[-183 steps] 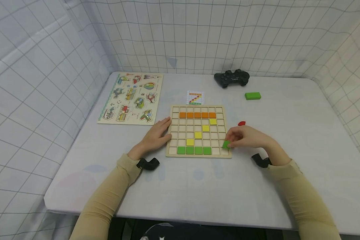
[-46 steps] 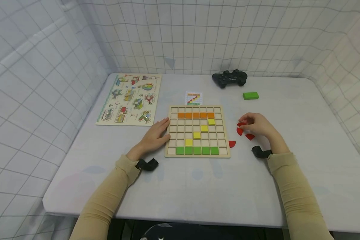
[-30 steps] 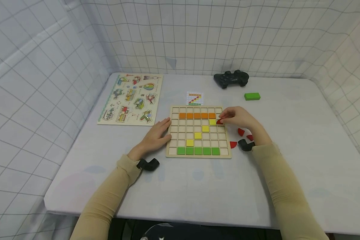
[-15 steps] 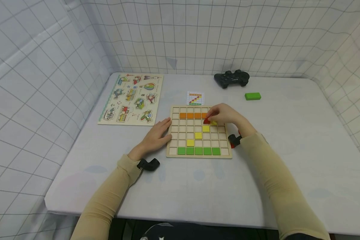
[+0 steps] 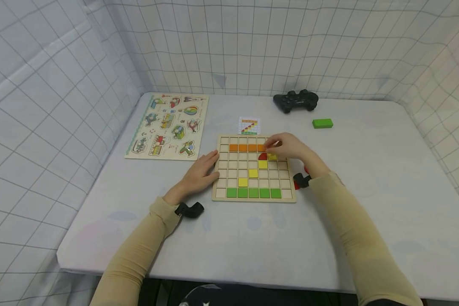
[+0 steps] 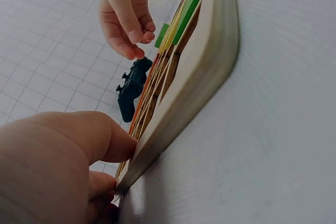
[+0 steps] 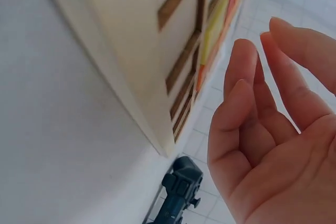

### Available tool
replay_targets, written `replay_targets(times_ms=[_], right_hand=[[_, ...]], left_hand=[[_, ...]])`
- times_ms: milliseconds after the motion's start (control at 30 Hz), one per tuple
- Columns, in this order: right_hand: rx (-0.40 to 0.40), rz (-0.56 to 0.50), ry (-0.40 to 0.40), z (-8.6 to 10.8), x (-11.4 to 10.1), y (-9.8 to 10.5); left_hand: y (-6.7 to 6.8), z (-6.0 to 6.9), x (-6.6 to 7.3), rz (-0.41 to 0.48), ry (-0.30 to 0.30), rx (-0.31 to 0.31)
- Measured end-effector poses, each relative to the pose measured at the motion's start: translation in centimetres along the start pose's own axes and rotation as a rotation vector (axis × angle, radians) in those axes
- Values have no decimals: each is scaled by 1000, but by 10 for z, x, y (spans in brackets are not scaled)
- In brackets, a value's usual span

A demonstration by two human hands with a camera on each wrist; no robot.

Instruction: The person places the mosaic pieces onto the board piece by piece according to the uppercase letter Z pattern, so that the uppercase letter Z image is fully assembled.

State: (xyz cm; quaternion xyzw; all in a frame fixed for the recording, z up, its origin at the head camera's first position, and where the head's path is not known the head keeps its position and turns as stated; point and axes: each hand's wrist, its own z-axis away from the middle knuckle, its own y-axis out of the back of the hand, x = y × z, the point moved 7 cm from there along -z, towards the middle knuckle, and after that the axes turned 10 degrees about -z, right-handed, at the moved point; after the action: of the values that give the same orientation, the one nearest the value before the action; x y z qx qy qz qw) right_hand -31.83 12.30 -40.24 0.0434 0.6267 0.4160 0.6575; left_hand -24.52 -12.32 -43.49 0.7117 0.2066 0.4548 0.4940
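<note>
A wooden grid board (image 5: pixel 233 165) lies mid-table, bearing a row of orange tiles (image 5: pixel 243 148), a diagonal of yellow tiles (image 5: pixel 253 173) and a bottom row of green tiles (image 5: pixel 254 193). One red quarter-round piece (image 5: pixel 263 157) lies in a cell left of the topmost yellow tile. Just above and right of it hovers my right hand (image 5: pixel 290 148); in the right wrist view its fingers are loosely bent, thumb and fingertips apart, with nothing between them. My left hand (image 5: pixel 199 173) rests flat against the board's left edge, its thumb (image 6: pixel 118 142) touching the rim.
A small pattern card (image 5: pixel 249 126) sits behind the board. To the left is a picture puzzle (image 5: pixel 166 127); at the back right are a black game controller (image 5: pixel 295 101) and a green block (image 5: pixel 323 123). Loose red pieces (image 5: pixel 297 185) lie partly hidden under the right wrist.
A green tile joined the bottom row. My right hand picked up a red piece beside the board, carried it left, set it in a cell and let go. The left hand stayed put.
</note>
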Motion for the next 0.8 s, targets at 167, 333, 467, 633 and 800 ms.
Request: replay_targets(times_ms=[167, 333, 467, 633, 800], right_hand=[[62, 14, 0, 15, 8, 12], [99, -12, 1, 31, 19, 25], [120, -39, 3, 45, 32, 34], [176, -113, -37, 60, 51, 43], [187, -173, -85, 67, 69, 46]], left_hand=[[-2, -1, 1, -4, -4, -5], [-3, -2, 0, -6, 0, -8], [-2, -2, 1, -6, 8, -13], [-1, -1, 3, -1, 5, -14], [-2, -1, 0, -4, 16, -22]])
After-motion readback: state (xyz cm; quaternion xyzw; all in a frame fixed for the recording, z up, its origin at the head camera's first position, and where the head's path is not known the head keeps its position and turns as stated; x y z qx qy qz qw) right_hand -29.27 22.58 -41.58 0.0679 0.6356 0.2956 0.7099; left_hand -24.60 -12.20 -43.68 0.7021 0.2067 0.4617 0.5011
